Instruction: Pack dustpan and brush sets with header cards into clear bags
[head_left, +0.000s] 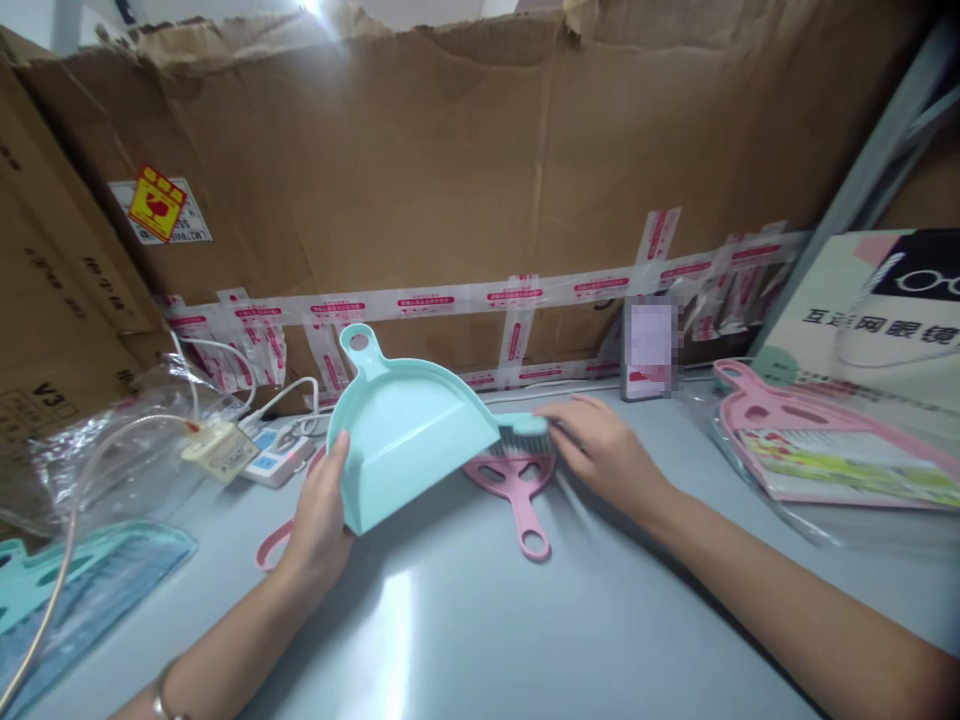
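My left hand (321, 510) grips the lower left edge of a mint-green dustpan (405, 425), which is tilted up off the grey table (465, 620) with its handle pointing up and left. A small mint-green brush (523, 432) sits at the dustpan's right side, and my right hand (600, 450) rests on it with fingers curled over its top. Under them lies a pink brush (517, 485), its looped handle toward me. Part of a pink dustpan (274, 545) peeks out below my left hand.
A taped cardboard wall (480, 180) closes the back. A clear plastic bag (112, 450), a white power strip (277, 455) and a packed blue set (82, 590) lie left. A packed pink dustpan set (817, 450) and a printed board (870, 310) are on the right.
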